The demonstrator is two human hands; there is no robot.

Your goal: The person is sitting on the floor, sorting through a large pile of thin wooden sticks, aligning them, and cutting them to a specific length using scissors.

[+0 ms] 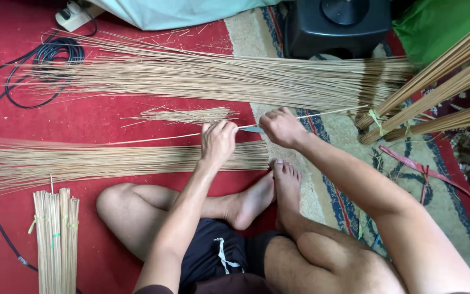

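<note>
I sit cross-legged on a red carpet (99, 120). My left hand (217, 142) pinches a long thin pale stick (153, 138) that runs level across the floor in front of me. My right hand (282, 127) grips a small knife whose blade (252, 129) lies against that same stick between my two hands. The stick's right end (333, 113) sticks out past my right hand. A short heap of shavings and thin offcuts (189, 115) lies just beyond my hands.
A wide layer of long sticks (202, 76) lies across the back, another (82, 162) in front of my left knee. Tied stick bundles stand at bottom left (55, 239) and lean at right (441, 92). A black cable coil (55, 54) and a black stool (335, 24) sit behind.
</note>
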